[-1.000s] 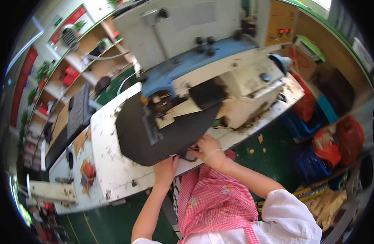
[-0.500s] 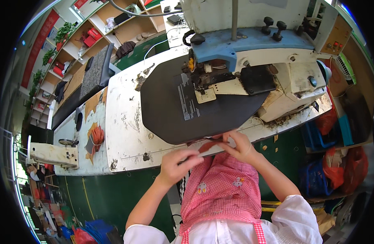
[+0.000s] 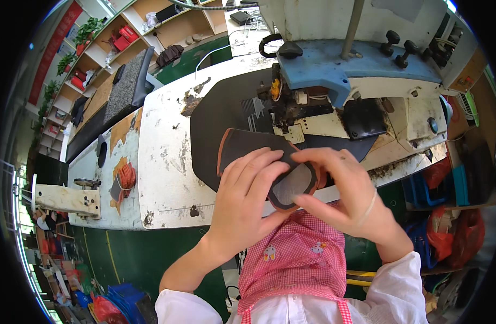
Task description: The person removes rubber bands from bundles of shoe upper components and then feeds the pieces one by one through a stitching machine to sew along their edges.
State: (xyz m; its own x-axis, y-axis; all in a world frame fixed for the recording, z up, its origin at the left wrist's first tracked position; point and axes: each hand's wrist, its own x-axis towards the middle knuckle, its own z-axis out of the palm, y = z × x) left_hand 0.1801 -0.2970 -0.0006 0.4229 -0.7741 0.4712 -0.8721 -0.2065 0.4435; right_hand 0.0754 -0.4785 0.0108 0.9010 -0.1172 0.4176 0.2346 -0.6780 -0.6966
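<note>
1 red-edged pc (image 3: 247, 142) | L hand (image 3: 242, 197) clamped on it, R hand's (image 3: 351, 194) grip unclear | now up nr table's (image 3: 164, 186) front edge, face workable imo

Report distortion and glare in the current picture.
Head view: the red wall banner curves with the fisheye; head view, far left: a thin white strip of light looks overexposed; head view, centre: the dark piece with reddish-brown edges has a paler grey patch, sheen or material unclear.

Dark grey piece (image 3: 250, 141), red-edged; pink-white checked apron (image 3: 291, 243)
</note>
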